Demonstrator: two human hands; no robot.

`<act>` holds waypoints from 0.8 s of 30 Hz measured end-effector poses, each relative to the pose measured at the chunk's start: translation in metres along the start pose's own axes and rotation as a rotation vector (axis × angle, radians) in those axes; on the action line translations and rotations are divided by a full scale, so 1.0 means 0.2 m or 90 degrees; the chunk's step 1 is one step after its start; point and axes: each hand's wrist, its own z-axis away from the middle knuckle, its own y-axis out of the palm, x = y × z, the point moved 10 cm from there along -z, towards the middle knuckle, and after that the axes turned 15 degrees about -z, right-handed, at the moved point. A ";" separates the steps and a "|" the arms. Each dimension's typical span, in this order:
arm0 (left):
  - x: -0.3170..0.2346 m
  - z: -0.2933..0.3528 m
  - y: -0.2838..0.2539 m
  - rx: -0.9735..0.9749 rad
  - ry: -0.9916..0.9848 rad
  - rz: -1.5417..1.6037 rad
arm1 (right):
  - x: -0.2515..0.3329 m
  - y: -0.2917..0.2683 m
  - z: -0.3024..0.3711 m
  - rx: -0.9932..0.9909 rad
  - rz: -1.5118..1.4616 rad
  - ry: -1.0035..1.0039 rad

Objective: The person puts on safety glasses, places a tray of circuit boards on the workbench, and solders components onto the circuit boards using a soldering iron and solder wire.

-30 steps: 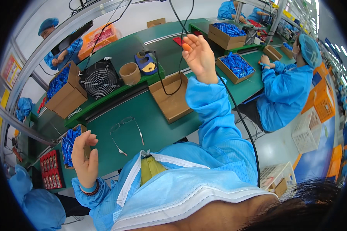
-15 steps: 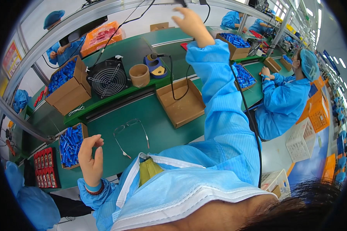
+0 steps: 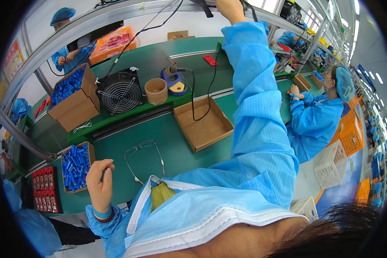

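My right arm stretches up and away over the bench. My right hand (image 3: 230, 9) is at the top edge, beside the metal rail (image 3: 159, 13) and a black strap (image 3: 205, 9); its fingers are cut off by the picture's edge. My left hand (image 3: 99, 187) hovers over the near left of the bench, fingers loosely curled, thumb a little apart, nothing visible in it. Next to it stands a small cardboard box (image 3: 90, 151) of blue cylindrical pieces (image 3: 76, 168). A pair of eyeglasses (image 3: 138, 148) lies on the green bench (image 3: 116, 165) to its right.
A shallow cardboard box (image 3: 202, 131) sits mid-bench, a black cord dropping into it. Behind stand a black fan (image 3: 119, 91), a round brown container (image 3: 156, 91), a soldering iron stand (image 3: 174, 81) and a larger box (image 3: 75, 114). Red trays (image 3: 45, 189) lie left; a co-worker (image 3: 316, 114) sits right.
My right hand has gone higher, partly out of the picture, its arm shifting right. The left hand's thumb and fingers have drawn slightly closer together. The whole view has shifted a little.
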 end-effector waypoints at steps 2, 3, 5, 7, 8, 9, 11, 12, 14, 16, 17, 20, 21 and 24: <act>0.03 0.00 0.00 0.004 -0.030 -0.010 | -0.14 0.08 -0.03 0.099 0.077 0.095; 0.03 0.01 0.00 0.002 -0.033 -0.013 | -0.20 0.13 -0.03 0.149 0.114 0.142; 0.04 0.01 0.00 -0.005 -0.043 -0.015 | -0.23 0.11 -0.02 0.111 0.112 0.137; 0.04 0.01 0.01 -0.007 -0.049 -0.018 | -0.20 0.18 -0.04 0.177 0.206 0.061; 0.04 0.02 0.02 -0.006 -0.051 -0.019 | -0.37 0.11 -0.01 0.124 0.064 0.279; 0.01 0.01 0.00 -0.005 -0.040 -0.018 | -0.55 0.10 -0.04 0.116 0.072 0.201; -0.01 -0.01 0.01 0.011 -0.018 -0.020 | -0.57 0.15 -0.04 0.178 0.179 0.026; 0.02 0.00 0.02 0.010 -0.028 -0.028 | -0.43 0.22 -0.02 0.187 0.162 0.020; 0.01 0.01 0.01 0.005 -0.033 -0.038 | -0.09 0.00 0.03 0.036 0.025 0.241; -0.01 -0.02 0.01 0.009 -0.017 -0.042 | -0.05 -0.07 0.10 -0.047 0.032 0.197; -0.03 -0.03 0.02 0.015 -0.003 -0.036 | -0.01 -0.12 0.13 -0.122 0.034 0.151; -0.01 0.02 0.01 0.006 -0.023 -0.036 | 0.41 -0.08 0.15 -0.139 -0.110 0.082; -0.03 0.03 0.01 0.000 -0.018 -0.032 | 0.51 -0.12 0.14 -0.175 -0.145 0.003; -0.07 -0.01 0.02 0.017 0.011 -0.012 | 0.54 -0.32 0.15 -0.158 -0.197 0.153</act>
